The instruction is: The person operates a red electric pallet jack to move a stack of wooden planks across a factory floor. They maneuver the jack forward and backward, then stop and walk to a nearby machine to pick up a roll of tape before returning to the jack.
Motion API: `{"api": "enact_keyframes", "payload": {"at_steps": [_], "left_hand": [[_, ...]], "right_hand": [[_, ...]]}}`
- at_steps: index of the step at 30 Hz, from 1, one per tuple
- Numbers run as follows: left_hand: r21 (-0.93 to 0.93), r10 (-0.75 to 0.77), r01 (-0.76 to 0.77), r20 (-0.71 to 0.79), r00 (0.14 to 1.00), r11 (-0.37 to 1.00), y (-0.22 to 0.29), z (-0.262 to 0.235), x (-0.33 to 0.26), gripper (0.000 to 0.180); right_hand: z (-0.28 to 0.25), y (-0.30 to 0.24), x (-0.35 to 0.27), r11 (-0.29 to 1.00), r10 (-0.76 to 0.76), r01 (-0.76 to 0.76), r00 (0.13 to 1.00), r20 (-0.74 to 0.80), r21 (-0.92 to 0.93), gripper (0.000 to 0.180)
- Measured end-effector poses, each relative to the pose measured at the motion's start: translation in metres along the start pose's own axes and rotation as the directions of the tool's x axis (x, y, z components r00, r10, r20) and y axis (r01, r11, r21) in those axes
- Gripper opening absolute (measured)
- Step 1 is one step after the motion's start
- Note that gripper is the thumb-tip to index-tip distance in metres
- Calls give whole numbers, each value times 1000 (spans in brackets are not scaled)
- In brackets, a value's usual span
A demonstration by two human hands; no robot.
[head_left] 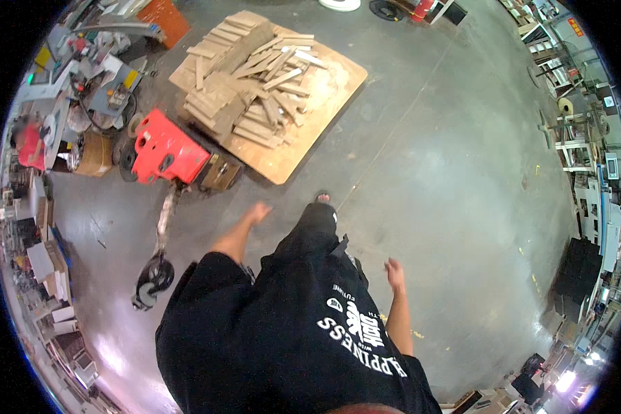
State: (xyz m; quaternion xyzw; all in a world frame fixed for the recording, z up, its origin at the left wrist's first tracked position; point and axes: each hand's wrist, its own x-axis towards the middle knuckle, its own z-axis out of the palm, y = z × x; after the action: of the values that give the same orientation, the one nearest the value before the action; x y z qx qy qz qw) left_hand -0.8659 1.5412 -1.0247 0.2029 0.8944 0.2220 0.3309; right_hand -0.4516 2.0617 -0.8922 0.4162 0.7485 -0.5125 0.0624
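Observation:
My left hand (259, 212) swings out in front of my body above the bare grey floor. It is smeared by motion, so I cannot tell how its fingers are held; no object shows in it. My right hand (395, 273) hangs at my right side, fingers loosely apart, touching nothing. Ahead of the left hand lies a wooden board (338, 79) bearing a heap of short wooden strips (245, 76), some stacked in rows, others scattered. A red pallet jack (169, 153) stands at the board's near left edge, its handle (164, 221) reaching back toward my left.
Grey concrete floor (455, 179) stretches to the right. Grey machinery (110, 83) and a cardboard box (94, 153) stand at the left, near a person in red (31, 145). Loaded racks (576, 145) line the right wall. A black stack (578, 268) stands at the right.

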Motion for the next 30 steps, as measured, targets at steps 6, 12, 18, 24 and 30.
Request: {"api": "enact_keyframes", "payload": {"at_steps": [6,12,18,24,30], "left_hand": [[-213,242,-295,-241,940,932,386,-182,180,50],[-419,488,-578,-310,816,700,576,-259,197,44],[-172,300,-305,-56,952,937,431,-146,173,49],[85,-113,100,152,982,991,218,-87,95,59],[-651,-597,445,-16,802,615,271,-60,64,36]], "right_hand": [[-50,90,-79,734,540,-489,841,33,472,24],[-46,84,-65,842,424,-430,901,94,325,27],[-90,54,31,933,239,-271,958,157,235,30],[-206,-30,234,893,191,-241,968,164,381,34],[-407,-181,449,989,33,-34,999,-4,-146,28]]}}
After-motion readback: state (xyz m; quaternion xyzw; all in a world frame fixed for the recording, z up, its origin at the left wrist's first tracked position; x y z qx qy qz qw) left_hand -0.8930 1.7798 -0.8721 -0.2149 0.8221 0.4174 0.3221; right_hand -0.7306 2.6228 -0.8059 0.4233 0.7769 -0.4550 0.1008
